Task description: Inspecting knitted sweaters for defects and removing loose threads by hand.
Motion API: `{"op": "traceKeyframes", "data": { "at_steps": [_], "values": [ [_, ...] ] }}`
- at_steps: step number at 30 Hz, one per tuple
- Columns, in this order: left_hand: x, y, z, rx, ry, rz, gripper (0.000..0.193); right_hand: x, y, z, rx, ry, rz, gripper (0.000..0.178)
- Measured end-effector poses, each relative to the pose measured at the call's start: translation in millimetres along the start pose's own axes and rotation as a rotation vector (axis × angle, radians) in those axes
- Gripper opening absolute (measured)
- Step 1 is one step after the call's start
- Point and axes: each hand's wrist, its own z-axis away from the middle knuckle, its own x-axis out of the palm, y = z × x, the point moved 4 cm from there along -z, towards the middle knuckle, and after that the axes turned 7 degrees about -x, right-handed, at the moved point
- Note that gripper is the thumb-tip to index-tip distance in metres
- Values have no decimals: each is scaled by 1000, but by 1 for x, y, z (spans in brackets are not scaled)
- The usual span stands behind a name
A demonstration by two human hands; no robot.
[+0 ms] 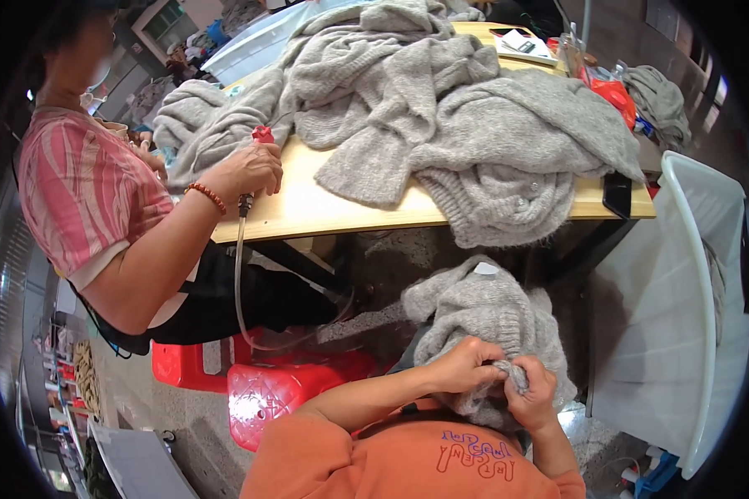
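A grey knitted sweater (491,303) lies bunched over my lap, with a small white tag at its upper end. My left hand (468,366) pinches a fold of its knit between thumb and fingers. Close beside it, my right hand (531,389) grips the same gathered bit, so the two hands nearly touch. Whether anything small is held between the fingertips cannot be made out.
A wooden table (366,218) ahead carries a heap of grey sweaters (374,83) and a dark phone (617,195). A large white bin (682,316) stands at right. At left a co-worker's hand (245,169) holds a red-topped hose tool (262,135). Red stools (262,407) stand below.
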Motion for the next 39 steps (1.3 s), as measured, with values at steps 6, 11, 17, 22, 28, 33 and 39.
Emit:
{"op": "traceKeyframes", "data": {
  "at_steps": [6, 11, 17, 22, 28, 33, 39],
  "values": [
    [-8, -11, -1, -176, 112, 409, 10, -10, -5, -8, -67, -72, 167, 41],
    [-23, -5, -2, -206, 182, 700, 14, -8, -9, -12, -162, -118, 244, 39],
    [-15, 5, -7, -145, 181, 588, 3, -6, -30, -7, -497, -68, 154, 28],
    [-8, 18, -3, -26, 116, 492, 4, -17, -36, -20, -639, 4, 338, 22],
    [-2, 9, -3, -24, 91, 695, 6, -7, -19, -12, -569, 137, 373, 22],
    [-4, 3, -1, -40, 214, 623, 6, -1, -15, -12, -532, 131, 393, 24],
    [-5, 3, 5, 76, 379, 271, 8, 3, -6, -19, -404, 83, 220, 25]
  ]
}}
